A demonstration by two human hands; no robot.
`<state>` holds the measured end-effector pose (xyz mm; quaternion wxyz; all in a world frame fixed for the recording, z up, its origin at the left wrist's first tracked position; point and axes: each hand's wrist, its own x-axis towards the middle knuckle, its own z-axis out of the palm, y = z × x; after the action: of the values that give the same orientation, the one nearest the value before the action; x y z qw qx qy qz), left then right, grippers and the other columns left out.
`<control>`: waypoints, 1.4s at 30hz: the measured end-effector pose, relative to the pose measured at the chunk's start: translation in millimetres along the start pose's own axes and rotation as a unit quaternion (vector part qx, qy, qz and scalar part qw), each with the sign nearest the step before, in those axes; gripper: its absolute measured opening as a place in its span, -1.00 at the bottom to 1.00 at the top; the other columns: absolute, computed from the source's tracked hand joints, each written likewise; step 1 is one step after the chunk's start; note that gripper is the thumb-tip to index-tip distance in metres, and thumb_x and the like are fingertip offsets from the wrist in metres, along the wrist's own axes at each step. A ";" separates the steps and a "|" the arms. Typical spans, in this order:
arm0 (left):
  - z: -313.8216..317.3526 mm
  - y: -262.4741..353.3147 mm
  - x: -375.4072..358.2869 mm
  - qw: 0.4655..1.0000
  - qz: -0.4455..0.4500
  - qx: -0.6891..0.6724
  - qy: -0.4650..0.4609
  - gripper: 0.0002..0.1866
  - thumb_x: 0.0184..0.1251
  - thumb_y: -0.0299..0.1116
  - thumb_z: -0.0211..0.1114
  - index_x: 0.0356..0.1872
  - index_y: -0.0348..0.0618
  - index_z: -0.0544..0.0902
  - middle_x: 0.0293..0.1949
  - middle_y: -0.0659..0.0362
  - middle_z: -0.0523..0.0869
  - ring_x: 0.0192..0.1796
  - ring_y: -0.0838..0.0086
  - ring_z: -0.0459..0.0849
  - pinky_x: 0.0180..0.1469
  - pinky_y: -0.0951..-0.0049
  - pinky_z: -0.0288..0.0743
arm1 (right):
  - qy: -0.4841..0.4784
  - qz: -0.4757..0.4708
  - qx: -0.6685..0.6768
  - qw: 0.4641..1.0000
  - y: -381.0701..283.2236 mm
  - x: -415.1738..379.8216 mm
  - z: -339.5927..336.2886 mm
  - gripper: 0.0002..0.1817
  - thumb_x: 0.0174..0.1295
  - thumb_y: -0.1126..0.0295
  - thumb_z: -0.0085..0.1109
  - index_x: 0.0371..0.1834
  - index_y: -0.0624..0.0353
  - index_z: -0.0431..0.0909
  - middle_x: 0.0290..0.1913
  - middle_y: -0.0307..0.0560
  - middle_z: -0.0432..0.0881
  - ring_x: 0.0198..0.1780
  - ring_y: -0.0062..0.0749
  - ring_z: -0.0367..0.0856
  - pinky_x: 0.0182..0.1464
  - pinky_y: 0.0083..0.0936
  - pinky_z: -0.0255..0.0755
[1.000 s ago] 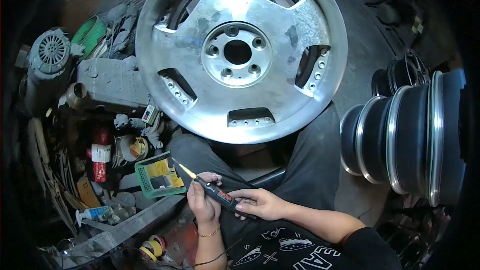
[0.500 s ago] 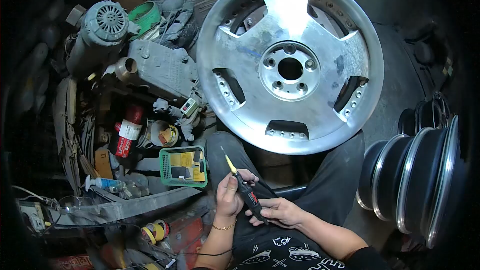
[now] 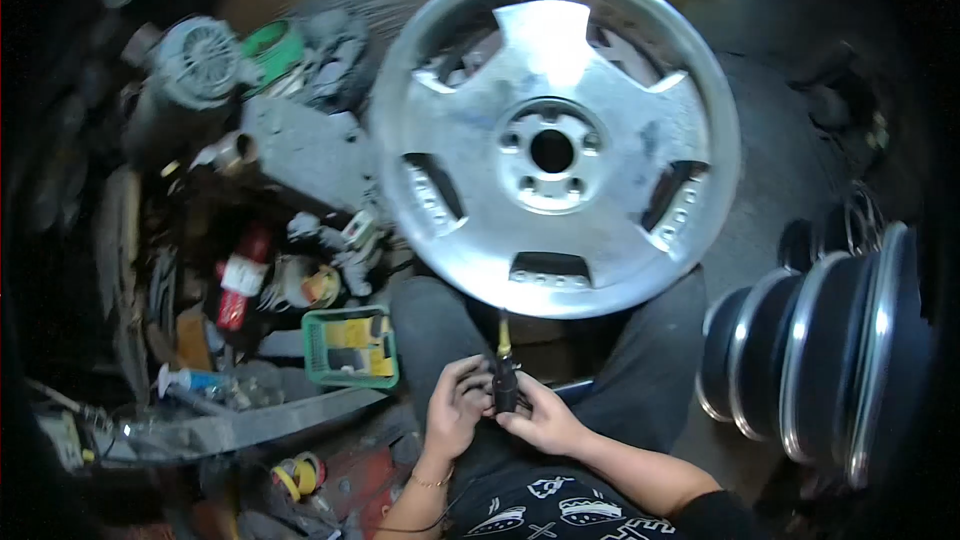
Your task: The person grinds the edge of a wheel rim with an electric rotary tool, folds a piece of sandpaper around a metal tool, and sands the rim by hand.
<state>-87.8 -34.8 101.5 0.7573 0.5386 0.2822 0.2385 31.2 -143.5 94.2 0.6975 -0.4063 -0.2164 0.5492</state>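
Note:
A black handheld rotary tool (image 3: 506, 386) with a yellow nose and a thin bit points up toward the wheel. My right hand (image 3: 545, 418) grips its body from the right. Just left of the tool is my left hand (image 3: 458, 408), its fingers bent and slightly apart, fingertips near the tool's side. Above both hands a large silver alloy wheel rim (image 3: 560, 50) faces me, leaning over my knees. The bit's tip overlaps the rim's lower edge in this view. A thin cord runs down past my left wrist.
At left stand a green basket of sanding pieces (image 3: 311, 352), a red-labelled bottle (image 3: 241, 285), a dusty electric motor (image 3: 196, 62) and a grey metal beam (image 3: 270, 427). Tape rolls (image 3: 298, 477) lie below them. More dark wheel rims (image 3: 795, 360) stand at right.
The tool has swung from leaning left to nearly upright, its bit now close to the rim. My left hand has come off the tool's front. The whole view has shifted slightly.

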 end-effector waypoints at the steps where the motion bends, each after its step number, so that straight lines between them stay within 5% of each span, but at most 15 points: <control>1: 3.4 3.7 -5.7 0.999 -0.035 0.034 -0.024 -0.57 0.50 -0.16 0.25 0.13 -0.34 0.51 -0.07 0.12 0.65 -0.06 0.55 0.61 -0.07 0.55 0.52 | 0.032 0.008 0.037 0.999 -14.4 2.0 2.9 -0.49 0.25 0.57 0.16 0.28 0.31 0.31 -0.06 -0.18 0.55 -0.07 -0.53 0.54 0.08 -0.52 0.45; 4: 0.3 -7.0 -23.8 0.972 -0.127 0.163 -0.108 -0.67 0.49 -0.35 0.27 0.13 -0.32 0.49 -0.25 0.21 0.67 -0.30 0.60 0.60 -0.25 0.58 0.52 | 0.083 0.002 0.193 0.978 -20.5 14.6 -1.9 -0.85 0.27 0.47 0.22 -0.20 0.20 0.44 -0.33 -0.20 0.50 -0.28 -0.56 0.49 -0.19 -0.56 0.41; 6: 29.1 3.6 -31.2 0.979 -0.181 0.094 0.003 -0.80 0.51 -0.39 0.19 -0.03 -0.33 0.56 -0.42 0.25 0.63 -0.48 0.63 0.54 -0.42 0.59 0.46 | 0.084 0.022 0.264 0.961 -18.8 19.2 -1.6 -0.82 0.36 0.37 0.24 -0.28 0.15 0.42 -0.44 -0.24 0.46 -0.42 -0.57 0.45 -0.33 -0.59 0.40; 9: 16.5 -0.9 -33.9 0.968 -0.112 0.207 -0.084 -0.76 0.57 -0.33 0.08 -0.11 -0.36 0.56 -0.55 0.23 0.57 -0.61 0.66 0.45 -0.52 0.58 0.36 | 0.032 0.036 0.404 0.914 -26.5 20.8 -1.2 -0.75 0.39 0.31 0.20 -0.41 0.05 0.35 -0.65 -0.32 0.32 -0.68 -0.62 0.28 -0.63 -0.62 0.24; 14: -10.0 30.4 -52.3 0.941 -0.285 0.013 -0.180 -0.59 0.50 -0.10 0.18 -0.36 -0.33 0.50 -0.54 0.05 0.55 -0.55 0.39 0.48 -0.43 0.51 0.43 | -0.096 -0.146 0.483 0.858 -72.1 26.6 -36.2 -0.69 0.40 0.30 0.08 -0.50 0.08 0.28 -0.69 -0.26 0.30 -0.70 -0.59 0.30 -0.66 -0.60 0.23; 18: -70.3 9.0 -64.2 0.966 -0.146 -0.184 0.108 -0.70 0.52 -0.30 0.15 -0.42 -0.27 0.55 -0.43 0.02 0.64 -0.57 0.36 0.50 -0.53 0.39 0.40 | -0.060 -0.106 0.269 0.956 -93.3 12.4 -45.4 -0.70 0.26 0.30 0.31 -0.39 0.16 0.35 -0.62 -0.25 0.38 -0.63 -0.58 0.36 -0.58 -0.57 0.31; 20: -115.6 -18.7 -63.0 0.911 -0.115 -0.187 0.348 -0.66 0.58 -0.09 0.08 -0.29 -0.15 0.55 -0.54 0.27 0.48 -0.55 0.62 0.38 -0.49 0.57 0.26 | -0.038 -0.047 0.092 0.994 -76.6 10.2 -46.8 -0.68 0.27 0.31 0.33 -0.07 0.21 0.43 -0.43 -0.23 0.46 -0.53 -0.61 0.43 -0.45 -0.60 0.35; 21: -134.8 -21.9 -75.1 0.935 -0.162 -0.199 0.242 -0.66 0.56 -0.04 0.08 -0.29 -0.06 0.58 -0.48 0.30 0.50 -0.49 0.63 0.39 -0.47 0.59 0.23 | -0.022 -0.051 0.065 0.996 -62.0 9.4 -44.2 -0.67 0.30 0.33 0.29 0.00 0.20 0.41 -0.39 -0.24 0.47 -0.52 -0.63 0.42 -0.44 -0.62 0.35; 29: -182.0 -134.3 -224.3 0.809 -0.448 -0.085 0.371 -0.56 0.62 -0.10 -0.11 -0.05 -0.29 0.60 -0.28 0.04 0.68 -0.35 0.30 0.65 -0.27 0.36 0.54 | -0.050 0.155 -0.009 0.987 -0.9 -3.8 -12.4 -0.64 0.45 0.36 0.16 0.17 0.20 0.29 -0.33 -0.25 0.45 -0.49 -0.68 0.42 -0.43 -0.66 0.36; 32: -200.6 -156.7 -299.7 0.807 -0.533 0.159 0.198 -0.61 0.59 -0.17 -0.05 -0.05 -0.27 0.63 -0.30 0.01 0.68 -0.35 0.26 0.67 -0.26 0.30 0.56 | -0.071 0.195 0.017 0.978 -1.1 -3.1 -10.4 -0.67 0.41 0.36 0.19 0.11 0.25 0.36 -0.32 -0.17 0.48 -0.40 -0.58 0.50 -0.28 -0.57 0.44; 35: -201.8 -155.4 -333.6 0.764 -0.329 0.543 -0.111 -0.67 0.56 -0.23 0.00 -0.06 -0.24 0.66 -0.32 -0.01 0.69 -0.35 0.21 0.70 -0.24 0.24 0.57 | -0.117 0.070 -0.227 0.964 2.6 2.8 -7.8 -0.66 0.33 0.33 0.29 0.04 0.31 0.47 -0.25 -0.05 0.52 -0.20 -0.40 0.56 -0.06 -0.45 0.46; 36: -174.3 -112.1 -299.4 0.770 -0.216 0.593 -0.100 -0.69 0.56 -0.25 0.02 -0.06 -0.23 0.67 -0.33 -0.02 0.69 -0.35 0.20 0.71 -0.23 0.22 0.57 | -0.135 0.002 -0.283 0.950 -6.3 8.9 1.2 -0.61 0.22 0.31 0.38 0.00 0.36 0.57 -0.16 0.05 0.54 -0.04 -0.25 0.54 0.10 -0.38 0.41; 37: -144.2 -63.2 -259.5 0.794 -0.385 0.470 -0.009 -0.71 0.53 -0.23 0.10 -0.18 -0.24 0.67 -0.31 -0.11 0.67 -0.32 0.12 0.70 -0.18 0.19 0.52 | -0.163 -0.030 -0.322 0.932 -6.8 13.0 8.4 -0.59 0.18 0.32 0.40 0.01 0.35 0.59 -0.15 0.06 0.54 -0.06 -0.22 0.54 0.07 -0.38 0.42; 39: -103.6 -10.4 -210.6 0.853 -0.184 0.448 0.195 -0.73 0.45 -0.24 0.25 -0.16 -0.28 0.68 -0.30 -0.10 0.69 -0.24 0.23 0.74 -0.15 0.25 0.52 | -0.210 -0.038 -0.362 0.907 -4.0 14.8 27.4 -0.51 0.07 0.30 0.48 0.06 0.28 0.64 -0.16 0.04 0.54 -0.09 -0.17 0.56 0.02 -0.37 0.44; 42: -60.7 52.5 -170.8 0.918 0.002 0.327 0.223 -0.57 0.37 -0.34 0.34 0.22 -0.24 0.57 0.01 -0.02 0.71 0.04 0.24 0.70 0.12 0.30 0.54 | -0.302 -0.060 -0.395 0.866 6.2 13.0 65.1 -0.44 0.00 0.24 0.54 0.09 0.21 0.65 -0.20 0.03 0.53 -0.20 -0.16 0.59 -0.10 -0.37 0.51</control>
<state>-256.5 -91.0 164.7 0.4560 0.6897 0.5046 0.2484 -17.2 -109.4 124.8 0.4108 -0.4481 -0.6392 0.4711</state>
